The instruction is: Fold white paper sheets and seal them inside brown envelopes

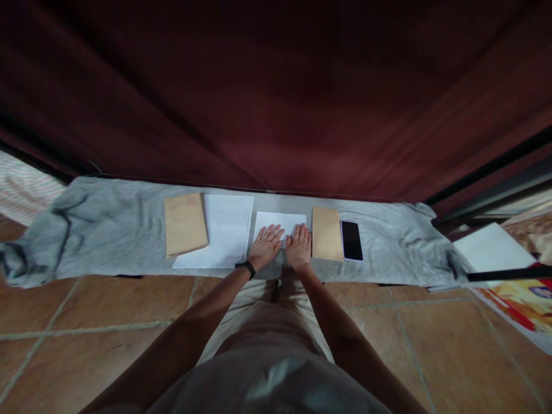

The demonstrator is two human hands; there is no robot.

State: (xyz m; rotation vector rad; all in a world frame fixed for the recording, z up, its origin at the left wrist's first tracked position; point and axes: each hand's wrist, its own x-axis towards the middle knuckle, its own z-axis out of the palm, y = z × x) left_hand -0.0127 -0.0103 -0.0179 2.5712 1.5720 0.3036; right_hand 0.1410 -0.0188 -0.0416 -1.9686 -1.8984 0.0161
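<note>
A folded white sheet of paper (280,221) lies on a grey cloth (107,230) spread over the floor. My left hand (265,246) lies flat on the sheet's left part, fingers stretched out, a black band on the wrist. My right hand (299,246) lies flat beside it on the sheet's right part, fingers together and extended. Neither hand holds anything. To the left lie a larger white sheet (224,238) and a brown envelope (184,223) partly over it. Right of my hands lie a second brown envelope (326,233) and a black phone (351,240).
A dark red curtain (276,98) hangs behind the cloth. Terracotta floor tiles (86,322) lie in front. At the right are a white sheet (491,247), a dark bar (509,275) and colourful printed paper (526,305). My knees are below the hands.
</note>
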